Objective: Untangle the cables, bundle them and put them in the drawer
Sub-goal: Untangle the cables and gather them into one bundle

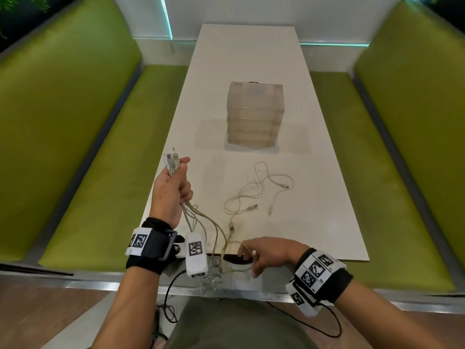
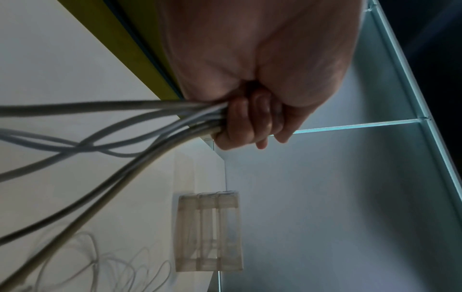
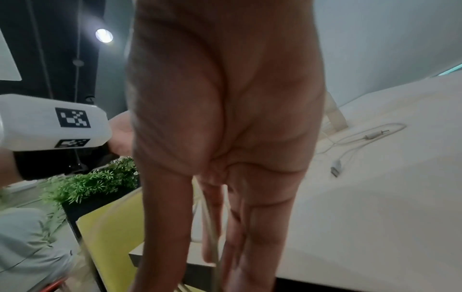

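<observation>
left hand (image 1: 173, 187) fisted tight round a bunch of cables (image 1: 201, 217); right hand (image 1: 266, 251) at the near table (image 1: 314, 222) edge, fingers loosely spread, cables running through them.

Left hand (image 1: 173, 190) up in a tight fist, thumb on top, wrist cocked back, while the right hand (image 1: 268, 251) hangs lower and across from it, palm down, fingers (image 3: 262, 237) long and loosely spread.

The drawer unit (image 1: 254, 114) stands mid-table; loose cables (image 1: 254, 190) lie between it and the near edge; the table's (image 1: 246, 54) far end is bare.
</observation>
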`<state>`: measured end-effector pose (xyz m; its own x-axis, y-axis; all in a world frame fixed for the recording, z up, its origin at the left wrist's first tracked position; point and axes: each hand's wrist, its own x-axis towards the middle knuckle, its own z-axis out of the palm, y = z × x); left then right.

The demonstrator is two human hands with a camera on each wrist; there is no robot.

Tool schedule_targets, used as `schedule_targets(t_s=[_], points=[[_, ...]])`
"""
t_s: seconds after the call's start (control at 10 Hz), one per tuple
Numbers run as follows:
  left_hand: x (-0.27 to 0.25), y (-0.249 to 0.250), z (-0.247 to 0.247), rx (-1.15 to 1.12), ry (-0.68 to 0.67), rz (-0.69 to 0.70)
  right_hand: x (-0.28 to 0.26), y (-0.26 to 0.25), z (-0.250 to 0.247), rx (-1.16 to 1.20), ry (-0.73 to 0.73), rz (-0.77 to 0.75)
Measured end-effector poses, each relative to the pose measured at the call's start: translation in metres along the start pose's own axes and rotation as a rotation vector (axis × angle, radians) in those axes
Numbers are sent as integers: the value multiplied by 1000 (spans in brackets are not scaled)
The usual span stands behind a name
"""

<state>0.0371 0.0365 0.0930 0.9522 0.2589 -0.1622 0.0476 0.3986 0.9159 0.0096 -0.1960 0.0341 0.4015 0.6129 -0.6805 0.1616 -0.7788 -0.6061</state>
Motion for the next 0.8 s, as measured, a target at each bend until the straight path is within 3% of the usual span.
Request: schedule_targets(t_s=[0.1,0.3,0.4,0.5,0.6,0.8], points=[[-2,1,4,5,-15,-7,3,2,1,-126,26,46],[-6,1,10,17,-55,-23,9,-3,-7,-49,223,-10],[-7,2,13,22,-68,-18,18,-9,-6,-153,184,-37],[-7,2,14,23,-70,-16,21,-9,-2,-256,31,-65],[-7,2,13,26,-70,-15,22,-5,0,-293,10,-95],[-8,3,15,42,-71,-11,21,-5,-4,-68,138,-24]])
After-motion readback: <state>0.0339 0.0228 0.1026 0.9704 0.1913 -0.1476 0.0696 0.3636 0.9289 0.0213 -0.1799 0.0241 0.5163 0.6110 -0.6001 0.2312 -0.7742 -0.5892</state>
